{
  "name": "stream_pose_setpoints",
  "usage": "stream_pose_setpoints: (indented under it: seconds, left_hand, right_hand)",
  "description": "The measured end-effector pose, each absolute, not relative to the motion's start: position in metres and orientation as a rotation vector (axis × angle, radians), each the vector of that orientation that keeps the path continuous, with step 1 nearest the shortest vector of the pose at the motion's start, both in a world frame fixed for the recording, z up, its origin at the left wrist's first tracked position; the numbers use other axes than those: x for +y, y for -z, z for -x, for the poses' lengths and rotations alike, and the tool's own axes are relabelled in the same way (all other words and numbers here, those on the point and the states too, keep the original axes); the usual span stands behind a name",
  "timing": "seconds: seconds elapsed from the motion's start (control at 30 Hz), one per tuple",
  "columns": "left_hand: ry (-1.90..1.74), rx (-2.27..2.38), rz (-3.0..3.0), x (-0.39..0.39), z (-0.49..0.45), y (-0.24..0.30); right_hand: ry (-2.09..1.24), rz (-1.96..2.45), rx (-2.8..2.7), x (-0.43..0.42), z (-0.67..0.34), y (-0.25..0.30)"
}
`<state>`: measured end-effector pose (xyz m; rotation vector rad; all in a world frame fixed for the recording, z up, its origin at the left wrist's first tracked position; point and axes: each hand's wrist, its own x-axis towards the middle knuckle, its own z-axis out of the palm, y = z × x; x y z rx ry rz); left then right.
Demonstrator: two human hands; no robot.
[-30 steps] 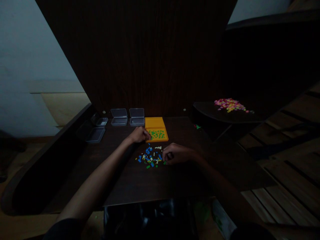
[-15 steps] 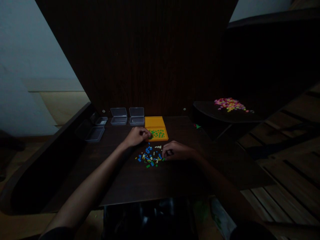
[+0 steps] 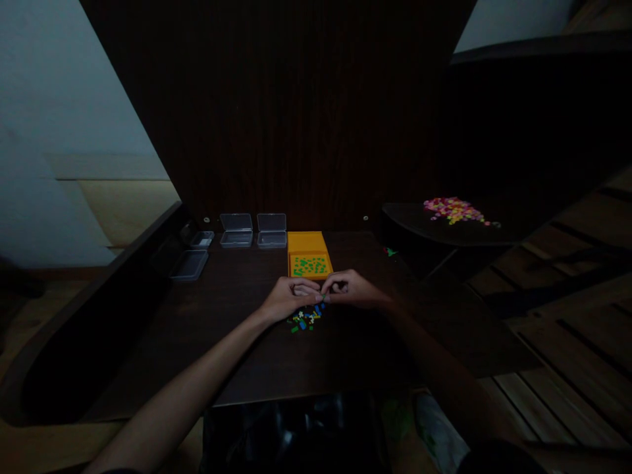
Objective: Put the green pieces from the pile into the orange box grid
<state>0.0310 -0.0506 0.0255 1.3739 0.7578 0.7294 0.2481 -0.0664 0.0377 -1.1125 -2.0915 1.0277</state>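
Note:
My left hand (image 3: 289, 297) and my right hand (image 3: 355, 289) meet fingertip to fingertip just in front of an open yellow box (image 3: 305, 241). Between the pinched fingers of both hands shows a small green brick (image 3: 324, 297). Many more green bricks (image 3: 311, 265) lie spread inside the box. Below the hands is a loose pile of small toy bricks (image 3: 303, 324) in blue, white, yellow and green. My left hand covers part of that pile.
Two clear plastic cases (image 3: 236, 238) (image 3: 271, 239) stand with raised lids left of the yellow box. Another clear case (image 3: 190, 264) lies open further left, by a smaller one (image 3: 202, 238). A heap of pink and yellow pieces (image 3: 454, 210) sits on a corner shelf (image 3: 409, 220) at the right.
My left hand has left the yellow box's edge and come down and right. My right hand has lifted from the pile with a green brick, up to my left fingertips.

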Motion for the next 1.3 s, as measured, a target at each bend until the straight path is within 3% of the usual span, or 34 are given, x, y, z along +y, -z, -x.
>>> stream_pose_setpoints:
  seconds: [0.57,0.9,1.3]
  left_hand:
    - [-0.899,0.693,-1.283,-0.041,-0.025,-0.022]
    - [-1.166,0.864,-1.270,-0.016,-0.008,-0.020]
    - [-1.247,0.912,-1.259,-0.008,-0.004,-0.016]
  right_hand:
    - [-1.309,1.067,-1.590,-0.065,-0.231,-0.032]
    - [-0.945,1.283,-1.768,-0.036,-0.236,-0.035]
    - [-0.583,1.271,-2.214,-0.001,-0.226,-0.046]
